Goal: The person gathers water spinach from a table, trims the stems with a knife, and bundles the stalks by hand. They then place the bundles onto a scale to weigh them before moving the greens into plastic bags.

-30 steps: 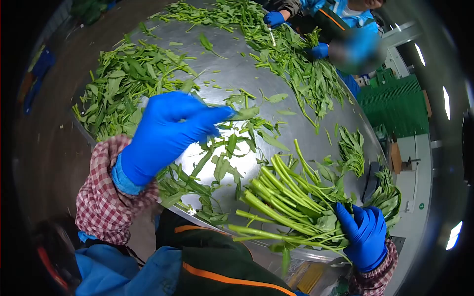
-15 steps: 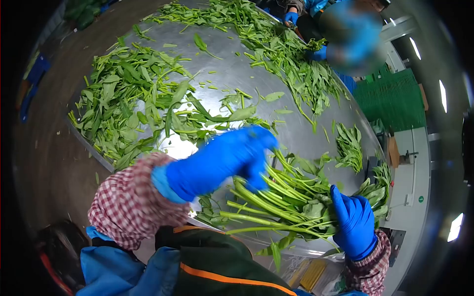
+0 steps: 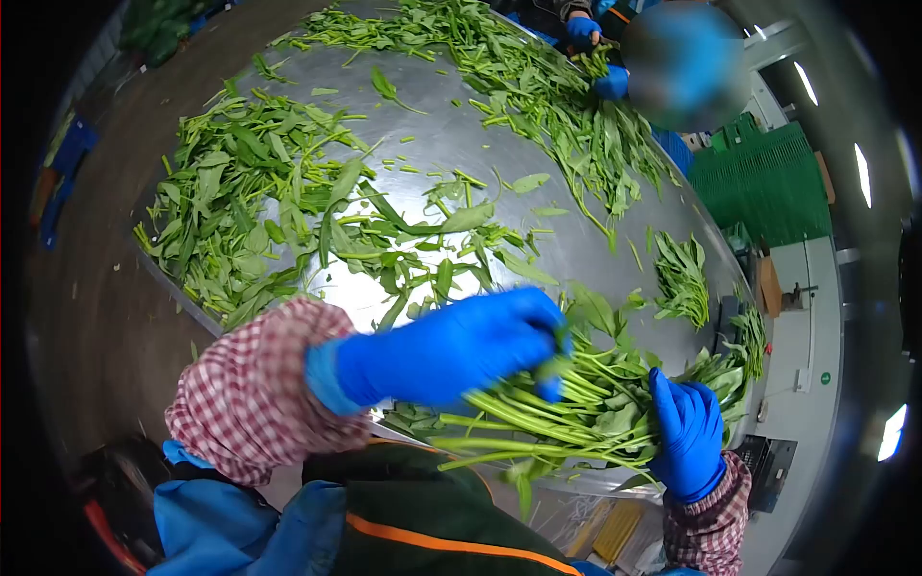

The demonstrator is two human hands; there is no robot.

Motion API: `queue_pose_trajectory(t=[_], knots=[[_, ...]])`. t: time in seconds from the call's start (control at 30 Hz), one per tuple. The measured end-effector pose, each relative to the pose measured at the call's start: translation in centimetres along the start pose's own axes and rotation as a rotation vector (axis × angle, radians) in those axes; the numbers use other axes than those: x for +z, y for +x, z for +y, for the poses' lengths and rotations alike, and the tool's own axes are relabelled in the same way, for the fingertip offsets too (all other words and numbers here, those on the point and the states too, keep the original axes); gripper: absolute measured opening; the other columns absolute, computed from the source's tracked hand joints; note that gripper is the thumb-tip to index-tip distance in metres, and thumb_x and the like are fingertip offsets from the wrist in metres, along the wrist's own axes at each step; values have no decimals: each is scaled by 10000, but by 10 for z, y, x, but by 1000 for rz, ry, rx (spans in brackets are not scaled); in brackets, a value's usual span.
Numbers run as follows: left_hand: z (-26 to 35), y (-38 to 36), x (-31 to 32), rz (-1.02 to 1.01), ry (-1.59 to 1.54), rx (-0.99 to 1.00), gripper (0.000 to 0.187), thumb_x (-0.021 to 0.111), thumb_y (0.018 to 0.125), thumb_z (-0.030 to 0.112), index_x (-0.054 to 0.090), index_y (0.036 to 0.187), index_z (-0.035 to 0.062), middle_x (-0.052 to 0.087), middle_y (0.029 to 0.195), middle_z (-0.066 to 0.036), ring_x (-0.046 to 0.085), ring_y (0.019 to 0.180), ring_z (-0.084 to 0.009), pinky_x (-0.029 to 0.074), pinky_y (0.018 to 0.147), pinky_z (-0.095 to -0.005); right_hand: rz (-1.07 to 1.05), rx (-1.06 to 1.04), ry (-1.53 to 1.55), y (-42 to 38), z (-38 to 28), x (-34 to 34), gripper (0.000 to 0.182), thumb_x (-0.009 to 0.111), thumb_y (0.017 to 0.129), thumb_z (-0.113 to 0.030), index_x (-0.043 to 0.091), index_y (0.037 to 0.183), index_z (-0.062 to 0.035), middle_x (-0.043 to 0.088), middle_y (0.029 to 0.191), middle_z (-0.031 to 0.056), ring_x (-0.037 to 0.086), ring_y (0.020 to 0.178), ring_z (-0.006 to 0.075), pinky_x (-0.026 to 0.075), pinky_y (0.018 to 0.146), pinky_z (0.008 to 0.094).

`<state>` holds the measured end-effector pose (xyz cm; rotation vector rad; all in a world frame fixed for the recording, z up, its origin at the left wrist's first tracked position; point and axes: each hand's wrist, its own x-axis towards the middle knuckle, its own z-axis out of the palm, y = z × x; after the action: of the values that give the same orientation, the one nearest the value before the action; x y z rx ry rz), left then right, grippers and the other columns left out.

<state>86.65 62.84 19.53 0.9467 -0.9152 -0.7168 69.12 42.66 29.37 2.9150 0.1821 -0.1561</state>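
Note:
My right hand, in a blue glove, is closed around the leafy part of a bunch of water spinach. The bunch's cut stem ends point left, over the near table edge. My left hand, also blue-gloved, reaches across the stems with its fingers curled at the bunch's upper side. A blurred bit of green leaf shows between its fingertips. Behind my left hand, loose leaves and short stem pieces lie scattered on the metal table.
A big pile of water spinach covers the table's left side, another runs along the far side. A small bundle lies at the right. Across the table, a co-worker's gloved hands hold greens. Green crates stand beyond.
My left hand has moved slightly right and down onto the stems, and green now shows at its fingertips. My right hand keeps its hold. The co-worker's hands have come closer together.

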Motion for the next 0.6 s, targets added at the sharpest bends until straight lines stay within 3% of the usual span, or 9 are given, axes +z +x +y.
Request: queue_pose_trajectory(t=[0.03, 0.1, 0.17, 0.2, 0.37, 0.43, 0.5, 0.53, 0.6], knots=[[11, -6, -13, 51, -454, -345, 129, 491, 858, 165, 521, 900, 47, 580, 727, -112, 576, 627, -181, 463, 631, -290, -2, 5, -1, -3, 2, 1, 673, 550, 531, 3, 459, 1195, -67, 536, 995, 99, 509, 861, 259, 387, 798, 384], [21, -21, -49, 129, -354, -469, 152, 495, 860, 176, 506, 906, 32, 571, 637, -105, 539, 485, -146, 465, 556, -254, -15, 25, -38, -8, 5, 3, 665, 544, 548, -1, 455, 1203, -73, 537, 994, 101, 510, 860, 256, 387, 799, 385], [28, -38, -84, 123, -128, -634, 191, 531, 832, 184, 517, 954, 39, 587, 732, -116, 564, 606, -182, 459, 626, -299, -21, 26, -99, -12, 8, 4, 661, 541, 555, -2, 454, 1206, -80, 538, 994, 102, 511, 862, 255, 386, 803, 386], [25, -38, -84, 112, -126, -637, 191, 531, 832, 184, 517, 954, 39, 587, 732, -116, 564, 606, -182, 459, 626, -299, -31, 16, -166, -14, 9, 4, 657, 537, 562, -3, 454, 1208, -87, 538, 995, 103, 512, 864, 255, 385, 807, 387], [17, -62, -72, -170, 1216, -410, 418, 618, 748, 277, 521, 1072, 32, 487, 1129, -194, 409, 1120, -310, 264, 969, -429, -88, 22, -153, 2, 6, -4, 633, 543, 585, -16, 458, 1206, -101, 542, 942, 96, 511, 814, 247, 390, 759, 364], [11, -63, -26, -195, 858, -151, 718, 668, 677, 368, 383, 1228, 5, 386, 1255, -196, 277, 1225, -347, 148, 1020, -472, -186, 41, -85, 15, 6, -8, 605, 569, 590, -58, 467, 1185, -90, 536, 851, 78, 513, 737, 242, 391, 693, 342], [3, -57, 21, -149, 1040, -152, 981, 699, 605, 442, 199, 1318, -11, 279, 1317, -224, 186, 1259, -364, 96, 1020, -501, -368, 11, 16, 37, 8, -18, 605, 592, 579, -94, 472, 1172, -108, 543, 796, 85, 538, 689, 266, 416, 643, 352], [-6, -52, 30, -150, 1041, -159, 981, 699, 605, 442, 199, 1318, -11, 279, 1317, -224, 186, 1259, -364, 96, 1020, -501, -369, 7, 21, 45, 12, -13, 605, 592, 579, -94, 472, 1172, -108, 543, 796, 85, 538, 689, 266, 416, 643, 352], [-38, -51, 35, -121, 1341, -191, 1061, 701, 588, 484, 131, 1333, -10, 250, 1307, -261, 190, 1257, -359, 97, 1017, -505, -438, -150, 162, 62, 23, 1, 573, 611, 580, -130, 500, 1142, -138, 560, 782, 101, 548, 640, 297, 436, 589, 367]])
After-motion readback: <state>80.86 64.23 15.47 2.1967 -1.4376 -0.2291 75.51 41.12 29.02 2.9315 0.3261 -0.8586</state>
